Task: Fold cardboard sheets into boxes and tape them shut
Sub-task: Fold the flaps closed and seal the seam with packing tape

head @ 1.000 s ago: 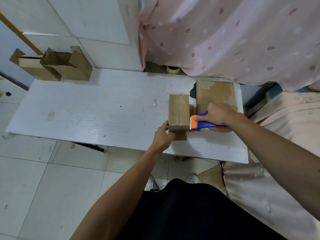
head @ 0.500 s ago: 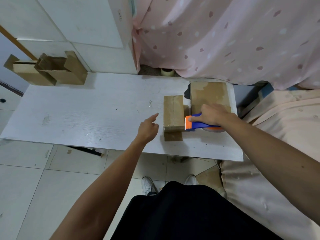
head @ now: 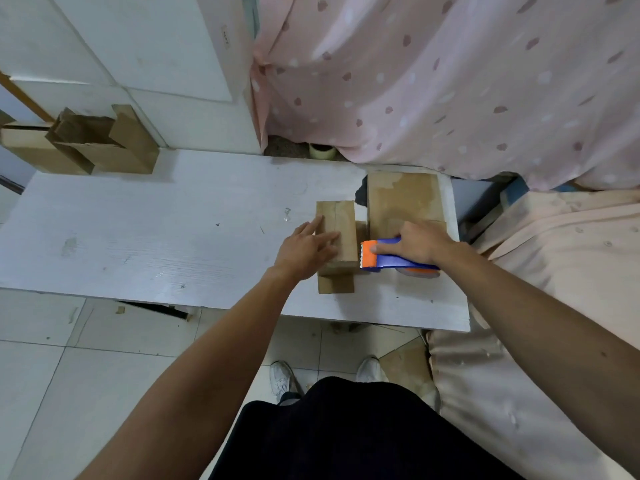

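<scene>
Sitting closed, small brown cardboard box, centre seam lengthwise.

no text can be read anywhere. a small dark marking sits on the white cabinet panel just beside the pink curtain, but it is too small and blurred to make out.

Soft even daylight, faint shadows, mild wide-angle bowing at edges, slight overall softness
</scene>
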